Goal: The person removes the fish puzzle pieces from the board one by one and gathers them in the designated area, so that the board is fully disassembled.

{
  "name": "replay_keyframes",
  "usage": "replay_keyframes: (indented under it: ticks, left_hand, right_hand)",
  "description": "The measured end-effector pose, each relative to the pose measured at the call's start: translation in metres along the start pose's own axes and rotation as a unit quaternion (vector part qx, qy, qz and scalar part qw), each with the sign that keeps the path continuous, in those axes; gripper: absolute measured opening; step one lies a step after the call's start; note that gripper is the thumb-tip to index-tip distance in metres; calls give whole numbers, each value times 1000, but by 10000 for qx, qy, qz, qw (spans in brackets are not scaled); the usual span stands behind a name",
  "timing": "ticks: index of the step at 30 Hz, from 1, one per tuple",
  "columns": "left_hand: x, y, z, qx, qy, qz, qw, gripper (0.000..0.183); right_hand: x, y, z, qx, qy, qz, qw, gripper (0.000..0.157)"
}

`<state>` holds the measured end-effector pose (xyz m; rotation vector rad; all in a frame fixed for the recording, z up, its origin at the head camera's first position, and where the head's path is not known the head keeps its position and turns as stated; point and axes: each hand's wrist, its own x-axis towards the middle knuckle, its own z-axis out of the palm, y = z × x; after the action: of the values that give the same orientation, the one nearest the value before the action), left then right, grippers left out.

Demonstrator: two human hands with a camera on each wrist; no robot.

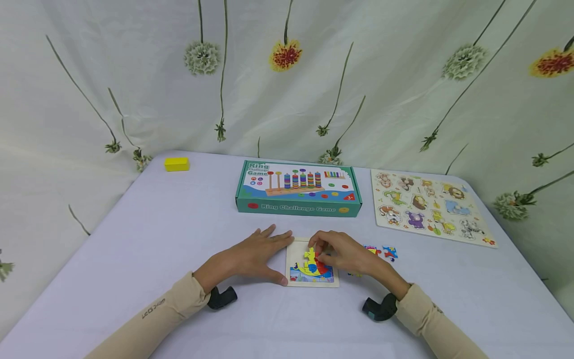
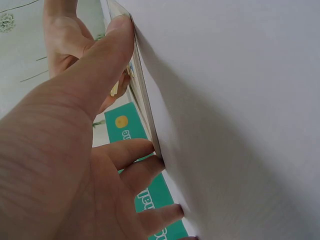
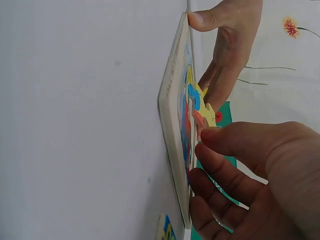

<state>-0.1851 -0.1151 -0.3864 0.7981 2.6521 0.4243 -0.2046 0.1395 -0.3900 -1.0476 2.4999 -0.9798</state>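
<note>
A small wooden jigsaw board with a pale frame lies on the table between the hands. Its picture shows yellow, red and blue shapes over a blue sea strip. My left hand rests at the board's left edge, fingers spread, thumb at the near corner. Over the board's right part, my right hand pinches a yellow, red and blue puzzle piece between thumb and forefinger. In the right wrist view this piece stands tilted up off the board. The right hand's other fingers are bent close over the board's edge.
Loose puzzle pieces lie right of the board, partly behind the right hand. Beyond it stands a green Ring Challenge Game box. An animal peg board lies at the back right, a yellow block at the back left.
</note>
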Motion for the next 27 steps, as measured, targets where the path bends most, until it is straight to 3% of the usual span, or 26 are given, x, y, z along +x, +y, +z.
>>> replay_keyframes:
  ticks: [15, 23, 27]
  left_hand:
    - [-1, 0, 0, 13, 2, -38, 10000, 98]
    - [-1, 0, 0, 25, 4, -6, 10000, 97]
    - [-1, 0, 0, 31, 3, -21, 10000, 97]
  right_hand:
    - [0, 0, 1, 23, 40, 21, 10000, 22]
    - [0, 4, 2, -11, 131, -239, 9996, 22]
    - [0, 3, 2, 48, 74, -105, 9999, 22]
